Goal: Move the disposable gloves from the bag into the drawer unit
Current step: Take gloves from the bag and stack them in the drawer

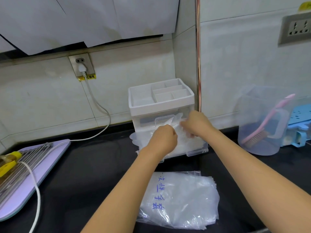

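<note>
Rods of a metal rack lie on a lavender cutting board at the far left of the black counter. A white cord trails across the board and climbs to a plug in the wall socket. Right of that, against the tiled wall, stands the drawer unit, white on top with divided tray compartments and clear below. Its lower drawer is pulled out toward the person. Over that open drawer both hands meet. The left hand is curled into a loose fist, pinching thin clear film. The right hand, just beside it and a little higher, has its fingers curled onto the same film. These are the disposable gloves, bunched between the two hands and hanging into the drawer. Nearer the person, between the forearms, the bag lies flat on the counter. It is clear, crinkled and printed with blue characters, and layered film shows at its right edge. A copper pipe runs up the wall behind the unit. Farther right stands a clear jug holding a pink brush, then a blue rack.
</note>
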Tool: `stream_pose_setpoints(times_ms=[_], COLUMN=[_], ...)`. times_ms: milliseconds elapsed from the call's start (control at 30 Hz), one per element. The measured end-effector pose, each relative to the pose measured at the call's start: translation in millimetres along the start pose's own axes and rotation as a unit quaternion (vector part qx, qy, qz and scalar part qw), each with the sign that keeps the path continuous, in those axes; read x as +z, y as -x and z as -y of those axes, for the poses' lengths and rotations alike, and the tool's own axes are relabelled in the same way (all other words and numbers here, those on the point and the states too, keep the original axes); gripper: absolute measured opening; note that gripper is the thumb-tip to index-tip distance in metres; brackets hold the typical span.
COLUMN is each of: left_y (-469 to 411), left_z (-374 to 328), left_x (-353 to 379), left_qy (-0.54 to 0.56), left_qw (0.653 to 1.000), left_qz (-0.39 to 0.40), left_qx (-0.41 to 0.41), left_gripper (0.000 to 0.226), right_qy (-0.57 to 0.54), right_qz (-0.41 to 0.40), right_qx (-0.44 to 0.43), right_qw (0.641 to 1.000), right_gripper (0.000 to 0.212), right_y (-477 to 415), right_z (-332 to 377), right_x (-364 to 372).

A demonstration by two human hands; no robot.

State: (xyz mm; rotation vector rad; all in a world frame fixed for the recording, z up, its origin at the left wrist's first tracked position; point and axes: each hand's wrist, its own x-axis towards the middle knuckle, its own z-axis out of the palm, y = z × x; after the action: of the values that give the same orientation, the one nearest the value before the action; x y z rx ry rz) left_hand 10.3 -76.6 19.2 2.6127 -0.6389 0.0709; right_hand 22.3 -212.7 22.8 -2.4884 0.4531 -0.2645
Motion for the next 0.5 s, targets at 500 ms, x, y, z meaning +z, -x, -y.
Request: stream_pose_setpoints(times_ms=[500], left_y=[-26], left_z=[22], left_x=[-17], left_qy=[0.063], left_qw=[0.995], left_qz=[0.038], left_qx=[-0.072], left_gripper=[0.018], right_qy=[0.303], right_qz=[0.164], right_qx=[0.023], right_qw=[0.939], right_gripper=[0.041], right_y=[0], right_z=[29], right_x=[-37])
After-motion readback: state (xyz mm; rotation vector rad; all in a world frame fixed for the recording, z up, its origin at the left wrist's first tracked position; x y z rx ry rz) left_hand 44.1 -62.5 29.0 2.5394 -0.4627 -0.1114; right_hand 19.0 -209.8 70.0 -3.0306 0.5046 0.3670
